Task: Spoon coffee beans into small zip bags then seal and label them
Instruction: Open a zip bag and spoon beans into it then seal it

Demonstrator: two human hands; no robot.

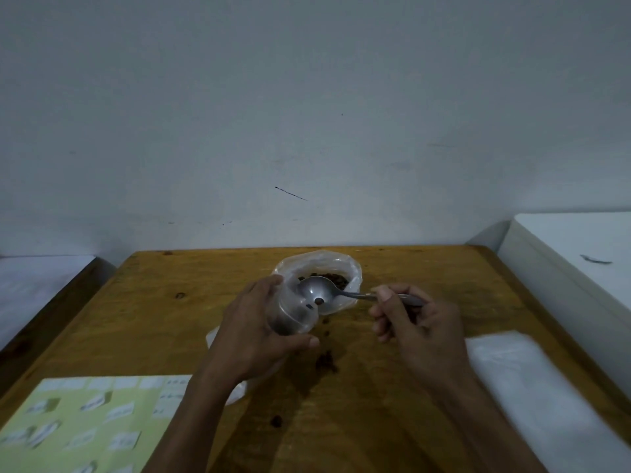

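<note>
My left hand point(254, 331) grips a small clear zip bag point(290, 314), held open and holding some dark beans at its bottom. My right hand point(415, 322) pinches the handle of a metal spoon point(317, 293). The spoon's bowl sits at the small bag's mouth with a single bean in it. Just behind stands a larger clear plastic bag of coffee beans point(329, 276), open at the top. A few spilled beans point(326, 360) lie on the wooden table point(177, 312) between my hands.
A pale green label sheet point(78, 421) with several white stickers lies at the front left. A stack of clear plastic bags point(532, 380) lies at the right. A white surface point(573, 254) borders the table's right side; a wall stands behind.
</note>
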